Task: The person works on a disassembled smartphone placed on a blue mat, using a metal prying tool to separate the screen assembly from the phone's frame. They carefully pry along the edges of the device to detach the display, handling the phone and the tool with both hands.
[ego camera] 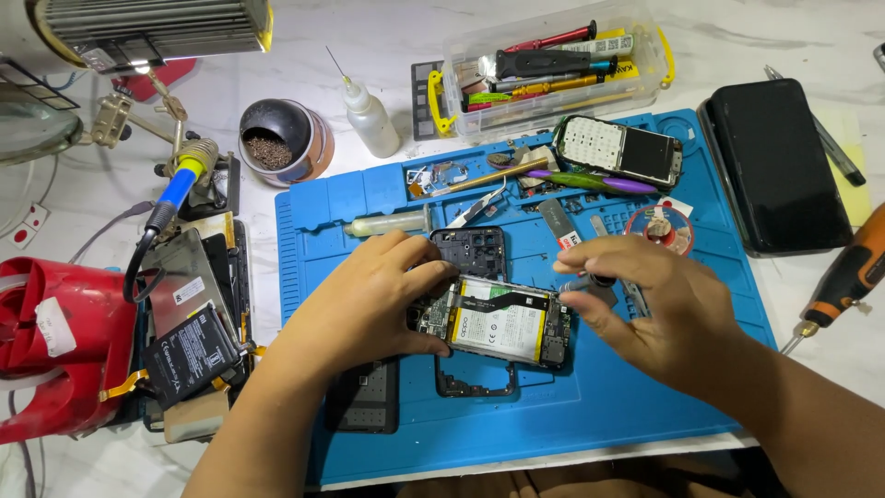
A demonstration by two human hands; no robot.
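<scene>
An opened smartphone (502, 323), back cover off with its battery and circuit boards exposed, lies on a blue repair mat (636, 387). My left hand (373, 300) grips the phone's left end, fingers over its top edge and thumb under it. At the phone's right end my right hand (645, 300) pinches a small dark-handled tool (599, 281), its tip hidden by my fingers. A black plastic frame piece (470, 249) lies just behind the phone and another black frame (475, 380) lies in front of it.
A clear tool box (553, 65), a keypad phone (618, 148), a solder wick spool (660, 227), a black phone (772, 166) and a rotary tool (843, 281) sit right. Left are a glue bottle (369, 115), tip-cleaner pot (277, 143), soldering iron (180, 189) and loose batteries (189, 350).
</scene>
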